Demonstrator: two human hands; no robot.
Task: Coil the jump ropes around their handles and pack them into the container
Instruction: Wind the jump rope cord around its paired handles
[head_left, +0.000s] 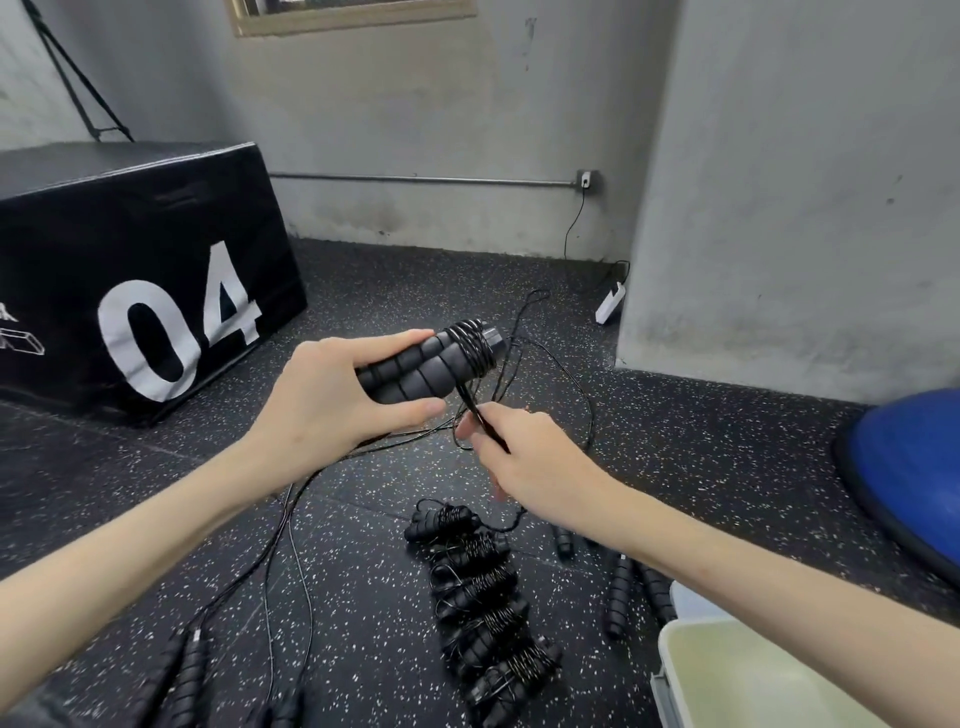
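The left hand (332, 387) holds two black handles (415, 369) together above the floor (363, 571), fingers curled around them, with some turns of rope (470, 345) at their far end. The right hand (524, 447) pinches the rope just below the handles. Five coiled ropes (480, 597) lie in a row on the floor, near the pale container (737, 670) at the lower right.

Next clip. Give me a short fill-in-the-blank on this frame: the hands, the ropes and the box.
1. The left hand holds a pair of black ____.
2. The right hand pinches the thin black ____ coming off the handles.
3. The big black box carries the white number ____.
4. The coiled ropes lie in a row on the ____.

Missing words: handles; rope; 04; floor
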